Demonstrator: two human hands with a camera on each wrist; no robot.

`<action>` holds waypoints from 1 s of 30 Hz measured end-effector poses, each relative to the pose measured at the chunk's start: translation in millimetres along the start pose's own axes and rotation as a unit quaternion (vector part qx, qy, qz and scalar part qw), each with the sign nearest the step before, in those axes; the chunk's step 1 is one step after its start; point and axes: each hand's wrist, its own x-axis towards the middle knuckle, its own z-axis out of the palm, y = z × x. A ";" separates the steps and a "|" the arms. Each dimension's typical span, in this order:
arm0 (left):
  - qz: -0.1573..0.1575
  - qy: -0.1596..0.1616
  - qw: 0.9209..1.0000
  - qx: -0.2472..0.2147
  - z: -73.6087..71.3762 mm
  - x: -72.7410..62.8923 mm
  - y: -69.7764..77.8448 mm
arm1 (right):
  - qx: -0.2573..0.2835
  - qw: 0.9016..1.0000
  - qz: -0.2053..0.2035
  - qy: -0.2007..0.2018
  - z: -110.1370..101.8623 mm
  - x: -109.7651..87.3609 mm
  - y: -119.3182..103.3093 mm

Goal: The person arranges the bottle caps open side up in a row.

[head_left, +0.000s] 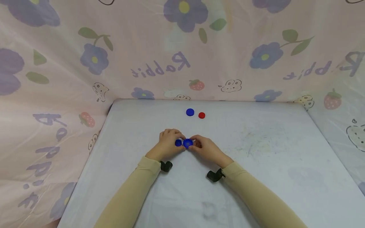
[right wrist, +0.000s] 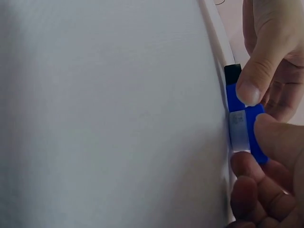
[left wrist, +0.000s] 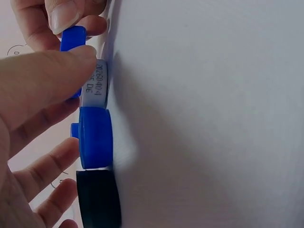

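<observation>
In the head view, my left hand [head_left: 169, 142] and right hand [head_left: 208, 148] meet around a blue ring-shaped cap [head_left: 187, 143] with a paler middle. Thumb and fingertips of both hands pinch its rim from opposite sides. Directly below the ring is a white cap [left wrist: 95, 88] with printed digits, resting on the tabletop. Another blue cap [head_left: 178, 142] lies beside it, under the left hand. A dark cap [left wrist: 98, 199] continues the row in the left wrist view; in the head view the left hand hides it.
Farther back on the white table [head_left: 256, 190] lie a second loose blue cap [head_left: 190, 112] and a red cap [head_left: 201, 115]. A patterned curtain [head_left: 242, 47] stands behind the table and along its sides. Black wrist cameras [head_left: 214, 175] hang below both sleeves.
</observation>
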 end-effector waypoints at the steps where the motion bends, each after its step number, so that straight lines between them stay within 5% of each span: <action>1: 0.001 0.000 1.000 0.001 0.5 0.2 0.0 | 0.000 1.000 0.001 0.000 0.2 -0.1 0.1; 30: 0.020 -0.001 1.000 -0.016 7.2 19.3 12.3 | -0.024 1.000 0.009 0.006 -18.4 -5.4 2.2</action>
